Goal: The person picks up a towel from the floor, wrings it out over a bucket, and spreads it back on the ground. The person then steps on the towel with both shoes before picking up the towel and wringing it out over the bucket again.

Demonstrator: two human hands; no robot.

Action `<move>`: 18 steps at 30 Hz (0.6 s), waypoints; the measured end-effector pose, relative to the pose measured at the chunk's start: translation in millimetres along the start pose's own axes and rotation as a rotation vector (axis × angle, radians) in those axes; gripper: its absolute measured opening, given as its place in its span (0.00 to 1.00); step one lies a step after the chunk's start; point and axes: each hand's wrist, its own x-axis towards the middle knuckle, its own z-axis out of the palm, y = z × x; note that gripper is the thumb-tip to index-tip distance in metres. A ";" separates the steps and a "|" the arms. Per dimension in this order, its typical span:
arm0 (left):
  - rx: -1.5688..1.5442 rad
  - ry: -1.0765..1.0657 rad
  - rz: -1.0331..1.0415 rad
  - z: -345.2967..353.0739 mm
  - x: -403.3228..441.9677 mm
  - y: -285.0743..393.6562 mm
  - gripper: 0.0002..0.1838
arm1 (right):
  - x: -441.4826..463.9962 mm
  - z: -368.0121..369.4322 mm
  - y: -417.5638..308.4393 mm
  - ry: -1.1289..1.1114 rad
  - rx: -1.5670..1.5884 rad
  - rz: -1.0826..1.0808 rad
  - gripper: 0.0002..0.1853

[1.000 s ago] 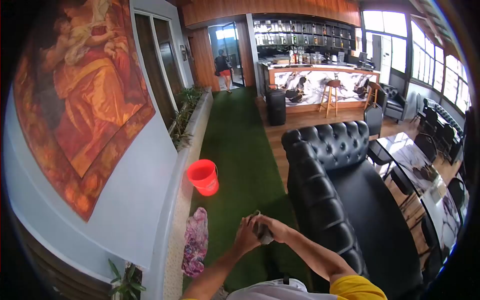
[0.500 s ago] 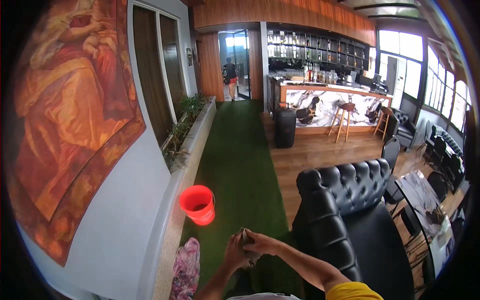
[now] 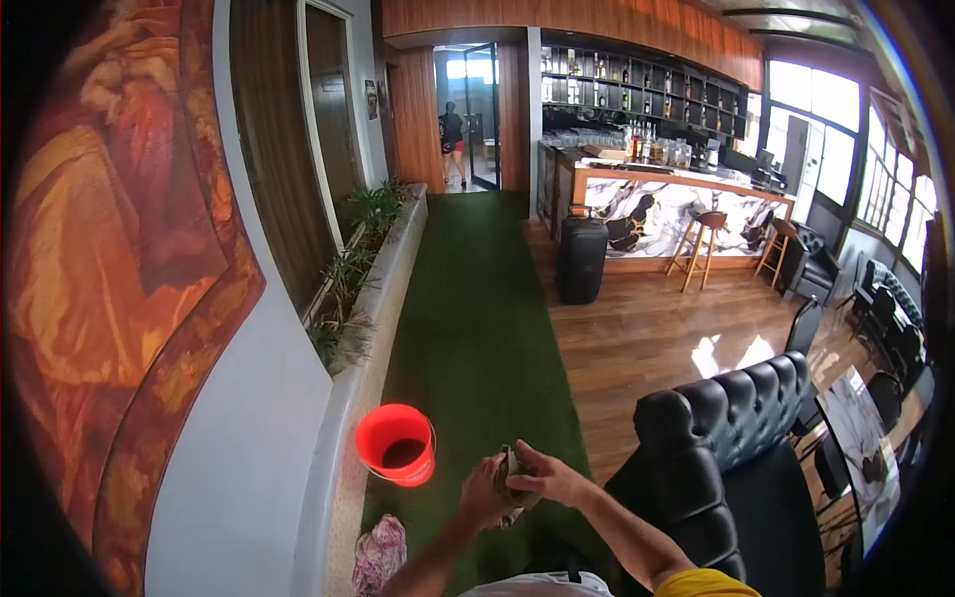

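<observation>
A bunched greyish-brown cloth [image 3: 514, 484] is gripped between my two hands, low in the middle of the view. My left hand [image 3: 483, 494] is closed around its left side. From the right, my right hand [image 3: 553, 479] presses on it, thumb and fingers bent over the folds. Part of the cloth is hidden by the fingers. A red bucket [image 3: 390, 422] with dark liquid inside stands to the left, apart from both hands. Below the bucket lies a crumpled pink and white patterned cloth [image 3: 381, 555], partly behind my left forearm.
Green turf carpet [image 3: 477, 328] runs ahead to a doorway where a person [image 3: 453, 142] stands. A planter ledge [image 3: 383, 323] borders the left. On the right are a black tufted sofa [image 3: 686, 448], a black speaker-like case [image 3: 581, 261] and a marble-fronted bar [image 3: 637, 214].
The view has shifted, so the bucket, pink cloth and sofa appear lower. More of the liquid shows in the bucket. Both hands still hold the cloth, with the right fingers slightly shifted.
</observation>
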 end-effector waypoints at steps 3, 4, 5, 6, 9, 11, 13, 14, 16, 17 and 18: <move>-0.050 0.037 -0.019 -15.1 52.7 -15.1 0.41 | 50.0 -50.0 -35.0 -0.129 0.184 0.247 0.43; -0.071 0.052 -0.032 -18.6 68.0 -20.6 0.40 | 84.7 -71.7 -5.0 -0.120 0.371 0.358 0.44; -0.103 0.095 -0.032 -22.9 84.0 -25.8 0.40 | 115.6 -91.3 30.6 -0.055 0.375 0.419 0.44; -0.130 0.136 -0.030 -28.0 101.0 -31.4 0.39 | 143.3 -106.7 67.7 0.010 0.380 0.477 0.45; -0.189 0.208 -0.041 -41.0 148.3 -44.6 0.38 | 196.8 -109.5 127.4 -0.079 0.413 0.816 0.50; -0.130 0.254 0.024 -47.8 176.9 -56.0 0.37 | 226.9 -97.7 157.3 -0.381 0.773 0.969 0.48; -0.074 0.283 0.068 -56.6 208.8 -66.2 0.38 | 261.9 -91.3 175.5 -0.665 1.157 0.844 0.43; -0.106 0.283 0.019 -56.7 216.3 -79.8 0.39 | 275.6 -82.8 171.2 -0.763 1.252 0.757 0.40; -0.346 0.329 -0.088 -60.8 232.2 -95.2 0.36 | 308.0 -77.4 164.2 -0.831 1.368 0.665 0.35; -0.558 0.391 -0.134 -64.9 243.0 -98.5 0.33 | 325.2 -77.5 162.5 -0.802 1.390 0.661 0.33; -0.866 0.488 -0.196 -77.3 259.0 -88.0 0.33 | 339.4 -76.7 157.6 -0.770 1.413 0.660 0.31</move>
